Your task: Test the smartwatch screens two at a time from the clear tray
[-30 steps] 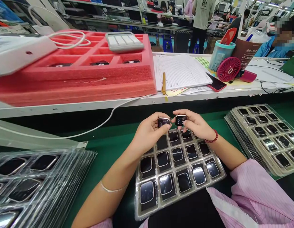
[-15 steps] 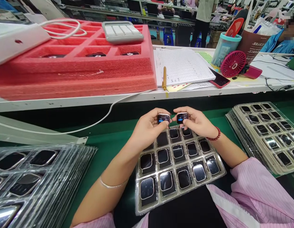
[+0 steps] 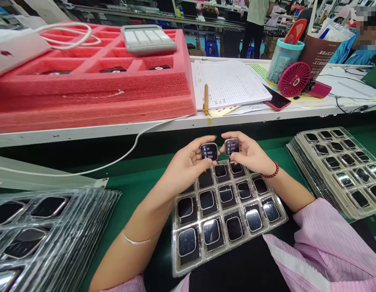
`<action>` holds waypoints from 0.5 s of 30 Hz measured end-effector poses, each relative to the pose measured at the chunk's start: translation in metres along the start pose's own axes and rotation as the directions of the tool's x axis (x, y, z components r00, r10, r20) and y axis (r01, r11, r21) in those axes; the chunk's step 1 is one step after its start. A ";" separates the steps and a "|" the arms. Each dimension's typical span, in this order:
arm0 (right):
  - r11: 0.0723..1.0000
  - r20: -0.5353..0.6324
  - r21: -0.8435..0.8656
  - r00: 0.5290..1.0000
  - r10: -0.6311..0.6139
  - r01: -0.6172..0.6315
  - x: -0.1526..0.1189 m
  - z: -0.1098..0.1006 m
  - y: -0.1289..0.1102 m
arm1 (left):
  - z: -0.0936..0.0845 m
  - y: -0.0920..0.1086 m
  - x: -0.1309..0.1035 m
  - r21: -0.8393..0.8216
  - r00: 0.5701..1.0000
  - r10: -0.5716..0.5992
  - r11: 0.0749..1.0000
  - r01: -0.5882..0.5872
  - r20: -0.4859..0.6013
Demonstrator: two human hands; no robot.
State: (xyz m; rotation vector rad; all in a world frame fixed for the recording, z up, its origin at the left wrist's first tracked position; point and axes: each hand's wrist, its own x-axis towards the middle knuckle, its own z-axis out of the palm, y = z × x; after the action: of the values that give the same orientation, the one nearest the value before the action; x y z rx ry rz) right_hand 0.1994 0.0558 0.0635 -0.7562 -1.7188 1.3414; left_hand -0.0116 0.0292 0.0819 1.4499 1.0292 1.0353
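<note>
My left hand (image 3: pixel 188 164) is closed on a square smartwatch body (image 3: pixel 209 151), its lit screen showing a list. Close beside it on the right, my right hand (image 3: pixel 253 154) grips a second lit watch (image 3: pixel 232 146), also with a list on screen, thumb at its lower edge. Both watches are held upright, screens toward me, above the far edge of a clear plastic tray (image 3: pixel 197 221). Dark square watches with light rims sit in the tray's compartments. The hands partly cover its far row.
Stacked trays of watches stand at left (image 3: pixel 93 219) and right (image 3: pixel 300 162). Behind, a white shelf (image 3: pixel 163 126) holds red foam (image 3: pixel 129 97), papers (image 3: pixel 233 83), a pen, a phone (image 3: pixel 277 99), a pink fan (image 3: pixel 294 79) and cups. A white cable hangs in front. People are farther back.
Both watch screens have changed from a view with a blue button to a list. My thumbs have moved down off the screens. The whole view has shifted slightly.
</note>
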 end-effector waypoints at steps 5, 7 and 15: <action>0.997 0.006 0.058 0.999 0.053 -0.053 -0.001 -0.001 -0.002 | 0.000 0.001 -0.001 0.044 0.999 0.016 0.999 -0.014 -0.034; 0.997 -0.005 0.061 0.999 0.037 -0.036 -0.001 -0.001 -0.003 | 0.000 0.000 -0.001 0.050 0.999 0.036 0.998 -0.035 -0.023; 1.000 0.002 -0.028 1.000 -0.015 0.015 -0.002 0.003 -0.006 | 0.001 -0.003 -0.001 0.098 0.998 0.050 0.994 -0.047 -0.024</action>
State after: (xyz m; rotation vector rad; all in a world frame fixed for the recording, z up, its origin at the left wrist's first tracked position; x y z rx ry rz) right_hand 0.1978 0.0510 0.0686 -0.7570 -1.7447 1.3111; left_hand -0.0112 0.0280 0.0790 1.5502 1.0805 1.0538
